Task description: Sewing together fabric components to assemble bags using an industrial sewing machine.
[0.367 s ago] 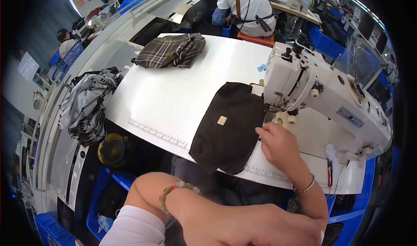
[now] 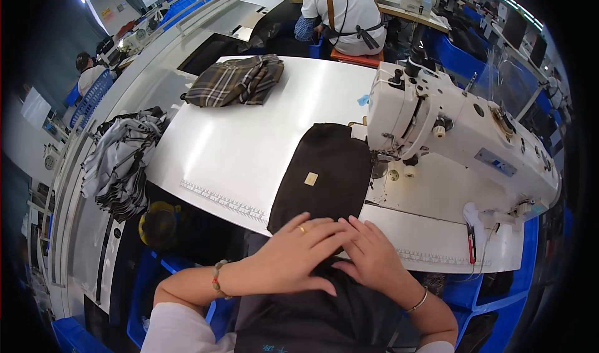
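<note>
A: What are the hands doing?
B: The left hand and right hand meet at the fingers over the near end of the dark fabric piece. Fingers are stretched out, thumbs apart from them. I can't tell whether either pinches cloth; the near edge is hidden.
A: Which hand is nearer to it?
B: Neither, clearly. The left covers the near edge's middle, the right its right corner.
A: And which way does it lie?
B: Straight ahead of the hands, flat on the white table. Its long axis runs away from the person, the far end leaning slightly right.
A: Pointing at what?
B: Past the head of the sewing machine, just beside its right edge. A pale tag sits on its upper face.
A: Further out?
B: Plaid cloth at the far left, a grey fabric bundle beyond the table's left edge.
</note>
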A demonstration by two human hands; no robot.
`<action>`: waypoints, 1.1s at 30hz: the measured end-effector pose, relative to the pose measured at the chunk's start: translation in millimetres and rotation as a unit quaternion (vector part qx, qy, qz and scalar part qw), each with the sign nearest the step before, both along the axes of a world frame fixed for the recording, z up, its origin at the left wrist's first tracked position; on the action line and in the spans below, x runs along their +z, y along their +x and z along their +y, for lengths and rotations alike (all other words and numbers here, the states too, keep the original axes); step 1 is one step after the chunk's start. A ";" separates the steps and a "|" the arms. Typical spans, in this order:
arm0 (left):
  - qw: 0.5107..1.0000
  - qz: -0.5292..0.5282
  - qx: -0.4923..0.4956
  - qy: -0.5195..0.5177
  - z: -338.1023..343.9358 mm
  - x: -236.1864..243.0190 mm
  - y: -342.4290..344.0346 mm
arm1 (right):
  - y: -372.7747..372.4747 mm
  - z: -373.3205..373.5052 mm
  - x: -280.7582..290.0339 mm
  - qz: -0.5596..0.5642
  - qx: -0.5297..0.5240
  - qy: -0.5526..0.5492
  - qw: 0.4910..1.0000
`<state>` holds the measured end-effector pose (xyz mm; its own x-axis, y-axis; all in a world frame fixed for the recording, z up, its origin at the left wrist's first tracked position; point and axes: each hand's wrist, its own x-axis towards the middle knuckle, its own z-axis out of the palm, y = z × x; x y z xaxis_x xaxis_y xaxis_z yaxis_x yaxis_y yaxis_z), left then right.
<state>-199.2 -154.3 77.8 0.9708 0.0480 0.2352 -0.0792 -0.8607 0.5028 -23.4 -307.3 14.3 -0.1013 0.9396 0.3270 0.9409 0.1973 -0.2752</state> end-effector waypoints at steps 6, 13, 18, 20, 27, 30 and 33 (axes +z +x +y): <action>0.982 -0.063 0.040 0.175 22.0 -67.5 -29.5 | -3.9 -1.2 0.1 -0.013 0.001 0.018 1.000; 0.974 -0.182 0.045 0.130 30.4 -54.9 -13.9 | -4.2 -0.3 -3.0 0.058 -0.012 0.080 0.995; 0.966 -0.207 0.037 0.150 29.2 -37.9 -6.1 | -0.4 2.1 2.0 0.029 -0.048 0.197 0.979; 0.964 -0.214 0.036 0.157 28.4 -35.7 -4.4 | 0.4 1.8 4.1 0.017 -0.050 0.215 0.975; 0.959 -0.213 0.029 0.183 26.5 -32.4 -2.6 | 1.3 2.6 10.5 -0.042 -0.040 0.273 0.960; 0.954 -0.219 0.030 0.203 24.8 -31.3 -3.2 | 2.5 1.8 11.8 -0.076 -0.029 0.282 0.956; 0.943 -0.243 0.045 0.222 15.2 -27.1 2.2 | 1.9 1.9 13.7 -0.079 -0.028 0.285 0.955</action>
<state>-197.1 -139.1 50.7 0.7395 -0.0830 0.6680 -0.1246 -0.9921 0.0147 -21.5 -305.4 28.0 -0.1476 0.6195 0.7710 0.9751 0.2215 0.0087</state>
